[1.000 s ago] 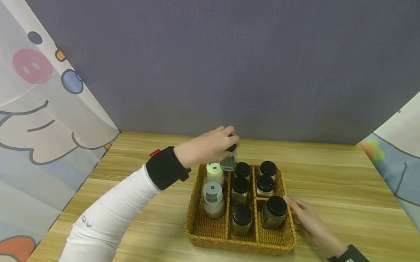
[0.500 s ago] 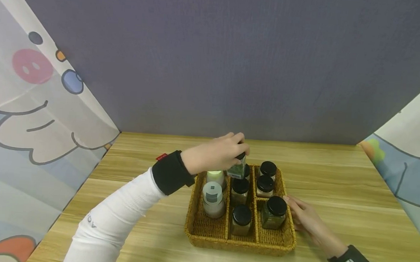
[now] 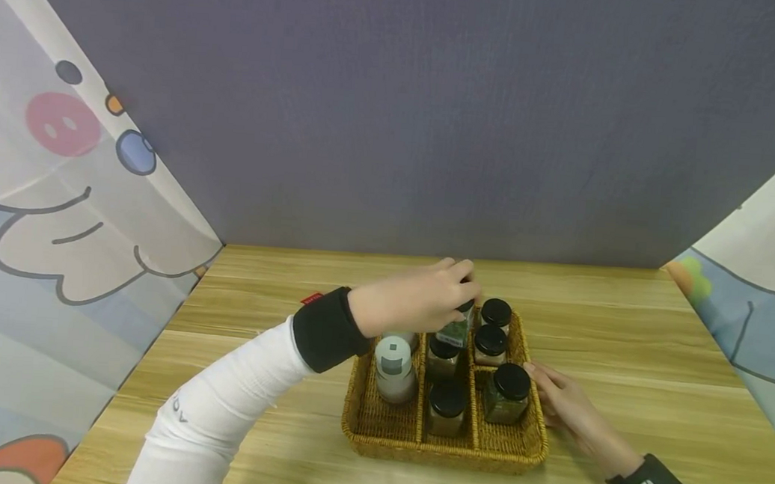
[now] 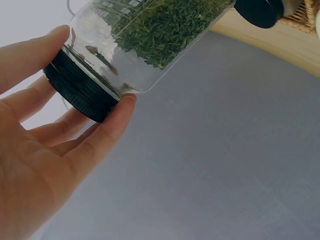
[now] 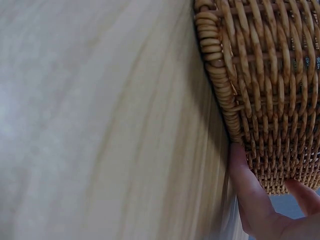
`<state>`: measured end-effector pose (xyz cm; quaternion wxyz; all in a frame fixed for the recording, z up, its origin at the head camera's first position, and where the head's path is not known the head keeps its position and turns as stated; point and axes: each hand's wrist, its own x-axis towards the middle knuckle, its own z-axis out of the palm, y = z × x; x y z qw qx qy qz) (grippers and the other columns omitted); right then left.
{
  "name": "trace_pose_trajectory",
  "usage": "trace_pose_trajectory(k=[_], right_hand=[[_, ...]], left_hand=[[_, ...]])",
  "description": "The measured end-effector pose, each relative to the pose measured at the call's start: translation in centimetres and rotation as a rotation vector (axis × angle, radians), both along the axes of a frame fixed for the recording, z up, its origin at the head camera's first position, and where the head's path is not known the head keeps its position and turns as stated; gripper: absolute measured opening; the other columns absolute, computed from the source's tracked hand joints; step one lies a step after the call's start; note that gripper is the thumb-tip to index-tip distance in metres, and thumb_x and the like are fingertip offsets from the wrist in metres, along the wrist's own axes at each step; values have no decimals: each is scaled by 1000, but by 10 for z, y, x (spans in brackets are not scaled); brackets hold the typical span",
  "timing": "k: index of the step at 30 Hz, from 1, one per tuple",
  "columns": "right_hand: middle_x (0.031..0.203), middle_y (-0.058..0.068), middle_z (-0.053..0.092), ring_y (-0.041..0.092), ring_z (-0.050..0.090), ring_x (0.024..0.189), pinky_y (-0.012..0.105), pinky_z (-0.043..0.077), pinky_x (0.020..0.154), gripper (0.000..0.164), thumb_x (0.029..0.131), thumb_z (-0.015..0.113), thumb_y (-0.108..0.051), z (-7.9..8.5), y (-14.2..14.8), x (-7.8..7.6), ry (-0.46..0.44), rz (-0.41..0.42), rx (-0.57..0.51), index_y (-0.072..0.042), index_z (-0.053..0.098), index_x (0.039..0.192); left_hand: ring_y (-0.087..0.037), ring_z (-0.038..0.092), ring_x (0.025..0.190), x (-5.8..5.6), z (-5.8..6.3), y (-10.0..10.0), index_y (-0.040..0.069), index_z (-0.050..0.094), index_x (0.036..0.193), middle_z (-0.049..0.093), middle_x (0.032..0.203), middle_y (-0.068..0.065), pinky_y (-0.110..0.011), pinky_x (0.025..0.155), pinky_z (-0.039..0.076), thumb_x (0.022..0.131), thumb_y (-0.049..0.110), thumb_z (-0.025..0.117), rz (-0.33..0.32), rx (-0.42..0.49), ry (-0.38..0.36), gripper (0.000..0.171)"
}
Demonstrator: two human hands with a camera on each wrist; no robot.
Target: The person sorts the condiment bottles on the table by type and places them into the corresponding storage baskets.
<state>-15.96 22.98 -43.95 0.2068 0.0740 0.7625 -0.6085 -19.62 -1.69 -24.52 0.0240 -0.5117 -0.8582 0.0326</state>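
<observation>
My left hand [image 3: 424,298] grips a clear glass jar [image 4: 155,35] of dried green flakes by its black lid [image 4: 80,87], thumb and fingertips spread around the rim. In the head view that jar overlaps the back of the middle row of a woven basket [image 3: 387,446], partly covered by my fingers. My right hand [image 3: 568,408] rests against the basket's right side. In the right wrist view its fingers [image 5: 250,192] lie along the woven outer wall, one fingertip low near the table.
Several black-lidded jars, such as the front right one [image 3: 507,394], stand in the divided basket. A white-lidded bottle [image 3: 395,370] is in its left compartment; behind it, my wrist hides most of another container. A small red tag [image 3: 312,297] shows beside the left wristband.
My left hand has carried the jar to the right and slightly towards me, from the basket's back left to over the middle row. The right hand and basket stay put.
</observation>
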Motion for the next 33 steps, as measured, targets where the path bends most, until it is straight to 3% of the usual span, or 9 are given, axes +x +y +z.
trace_pose_trajectory(k=[12, 22, 33], right_hand=[[127, 35, 35, 26, 56, 98, 38, 52, 73, 71, 91, 44, -42, -1, 0, 0, 7, -6, -8, 7, 20, 136], [123, 35, 41, 28, 57, 98, 39, 52, 73, 72, 91, 43, -42, -1, 0, 0, -12, 1, -45, 7, 17, 138], [128, 35, 35, 29, 53, 102, 36, 52, 72, 71, 92, 40, -44, 1, 1, 1, 9, 36, 21, 6, 19, 137]], left_hand=[[-14, 47, 80, 16, 1, 10, 12, 55, 110, 48, 96, -3, -18, 72, 41, 87, 19, 56, -100, 7, 29, 24], [-13, 48, 85, 33, 3, 20, 14, 55, 111, 48, 102, -2, -18, 78, 40, 88, 25, 55, -203, -45, 126, 26], [-13, 46, 83, 46, 2, 29, 14, 55, 113, 49, 106, -2, -16, 75, 38, 88, 28, 55, -277, -56, 101, 29]])
